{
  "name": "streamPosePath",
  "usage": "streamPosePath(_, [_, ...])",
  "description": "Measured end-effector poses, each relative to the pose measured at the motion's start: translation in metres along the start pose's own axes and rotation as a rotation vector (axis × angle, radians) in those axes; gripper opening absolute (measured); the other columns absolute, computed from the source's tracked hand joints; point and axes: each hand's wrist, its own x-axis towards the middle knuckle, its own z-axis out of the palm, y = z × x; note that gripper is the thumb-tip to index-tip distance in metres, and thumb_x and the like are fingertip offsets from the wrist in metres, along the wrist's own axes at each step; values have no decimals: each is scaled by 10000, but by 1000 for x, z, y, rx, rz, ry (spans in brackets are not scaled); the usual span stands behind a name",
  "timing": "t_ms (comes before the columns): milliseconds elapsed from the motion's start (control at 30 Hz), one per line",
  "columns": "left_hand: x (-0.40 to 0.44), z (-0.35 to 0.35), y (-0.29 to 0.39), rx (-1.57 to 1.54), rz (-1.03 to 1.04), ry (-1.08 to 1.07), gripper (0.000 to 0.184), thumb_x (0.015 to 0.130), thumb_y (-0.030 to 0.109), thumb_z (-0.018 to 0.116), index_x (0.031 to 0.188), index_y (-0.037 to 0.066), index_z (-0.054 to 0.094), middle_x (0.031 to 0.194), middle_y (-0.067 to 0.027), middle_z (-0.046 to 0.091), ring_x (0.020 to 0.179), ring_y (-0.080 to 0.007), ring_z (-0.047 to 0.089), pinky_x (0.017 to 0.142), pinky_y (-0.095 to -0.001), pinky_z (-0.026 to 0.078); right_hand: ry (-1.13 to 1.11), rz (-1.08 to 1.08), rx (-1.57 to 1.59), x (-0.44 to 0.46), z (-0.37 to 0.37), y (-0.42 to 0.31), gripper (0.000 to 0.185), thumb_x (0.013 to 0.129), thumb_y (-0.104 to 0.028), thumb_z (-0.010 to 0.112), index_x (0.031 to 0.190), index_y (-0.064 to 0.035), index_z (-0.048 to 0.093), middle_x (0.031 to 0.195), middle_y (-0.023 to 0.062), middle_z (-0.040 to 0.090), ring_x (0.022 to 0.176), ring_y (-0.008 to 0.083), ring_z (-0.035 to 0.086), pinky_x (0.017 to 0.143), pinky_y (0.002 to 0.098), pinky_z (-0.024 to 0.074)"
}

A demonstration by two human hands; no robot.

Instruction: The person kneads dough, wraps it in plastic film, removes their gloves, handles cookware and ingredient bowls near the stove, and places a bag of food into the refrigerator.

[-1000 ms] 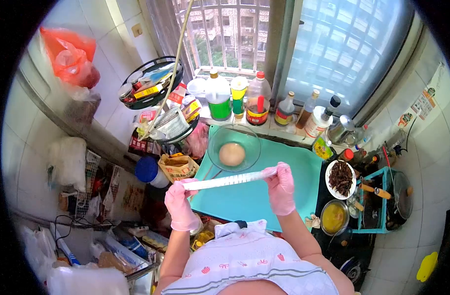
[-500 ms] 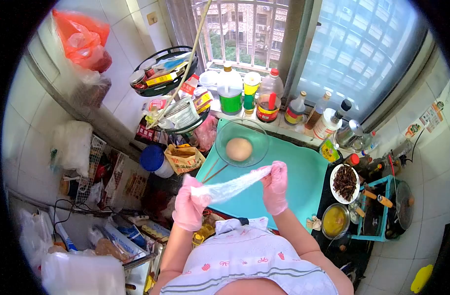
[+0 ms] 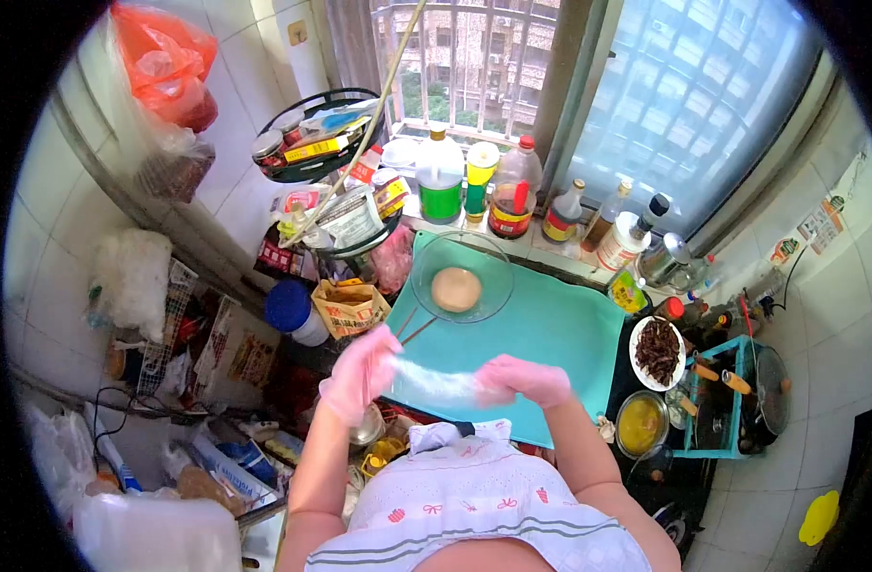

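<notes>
at the lower centre, fingers of the left hand [image 3: 360, 374] and right hand [image 3: 527, 380] close on opposite ends of the plastic film [image 3: 430, 382], which looks feather-light, limp, slippery, best gripped at both ends.

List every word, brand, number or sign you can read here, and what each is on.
No text reads clearly.
Paper bag: large printed characters, too blurred.
Green-labelled jug: print too small.
White bottle: red print, too blurred.
Yellow box: lettering too small.
Wall stickers: print too small.
</notes>
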Motion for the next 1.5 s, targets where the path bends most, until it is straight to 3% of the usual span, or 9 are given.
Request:
streamPosePath(133, [-49, -10, 4, 256, 5, -342, 386, 961, 321, 446, 980, -20, 627, 753, -88, 595, 666, -153, 555, 625, -269, 443, -20, -496, 426, -43, 23, -18, 344, 965, -366, 473, 851, -86, 637, 811, 4, 623, 727, 112, 547, 611, 254, 422])
streamPosePath(367, [51, -51, -100, 59, -318, 22, 250, 932, 300, 561, 1025, 80, 634, 759, 32, 578, 601, -27, 494, 454, -161, 371, 463, 394, 178, 32, -63, 123, 352, 962, -395, 470, 1044, -78, 597, 952, 79, 640, 777, 153, 546, 666, 257, 430])
streamPosePath(467, [46, -33, -105, 3, -155, 122, 189, 925, 260, 556, 1030, 122, 632, 765, 69, 577, 569, -25, 485, 427, -153, 329, 596, -2, -2, 72, -110, 227, 389, 949, -433, 480, 1087, -91, 604, 919, 55, 647, 717, 160, 532, 645, 219, 400])
streamPosePath(867, [0, -30, -49, 103, 172, -236, 252, 895, 333, 609, 865, 83, 604, 743, -4, 578, 676, -114, 572, 609, -263, 460, 228, 54, 461, 44, -67, 17, 345, 931, -375, 497, 878, -77, 664, 752, -21, 619, 646, 59, 534, 580, 234, 418])
streamPosePath(1067, [11, 30, -50, 17, 339, 290, 231, 896, 240, 562, 722, 87, 568, 688, -21, 565, 599, -168, 541, 540, -305, 391, 182, 84, 309, 10, -89, 1, 363, 940, -341, 472, 884, -43, 671, 803, 22, 666, 680, 110, 580, 627, 263, 461])
streamPosePath(1133, [1, 28, -37, 1010, 1033, 5, 199, 813, 166, 580, 639, 72, 554, 579, -52, 506, 503, -224, 500, 477, -329, 372, 52, 40, 6, -19, -88, -40, 387, 935, -350, 475, 840, -36, 681, 800, 38, 675, 692, 116, 594, 640, 280, 474])
streamPosePath(1267, [-9, 71, -11, 1458, 1255, -525, 306, 723, 137, 673, 519, 103, 447, 480, -35, 406, 433, -225, 440, 403, -354, 325, -109, 229, -817, -37, -91, -92, 385, 910, -341, 516, 754, -32, 686, 776, 67, 680, 699, 133, 619, 659, 304, 497])
streamPosePath(1400, [1, 102, -23, 1859, 1160, -581, 402, 801, 310, 635, 472, 127, 494, 460, -48, 441, 406, -233, 460, 390, -369, 363, -243, 359, -1669, -27, -69, -102, 237, 819, -300, 635, 760, -81, 700, 772, 67, 676, 726, 205, 651, 657, 309, 519])
streamPosePath(1500, [21, 137, -26, 2260, 425, -323, 361, 846, 368, 581, 595, 112, 622, 626, -102, 597, 531, -281, 590, 468, -405, 465, -200, 527, -1823, -11, -78, -76, 152, 729, -256, 706, 750, -106, 699, 791, 69, 668, 795, 211, 659, 647, 342, 531])
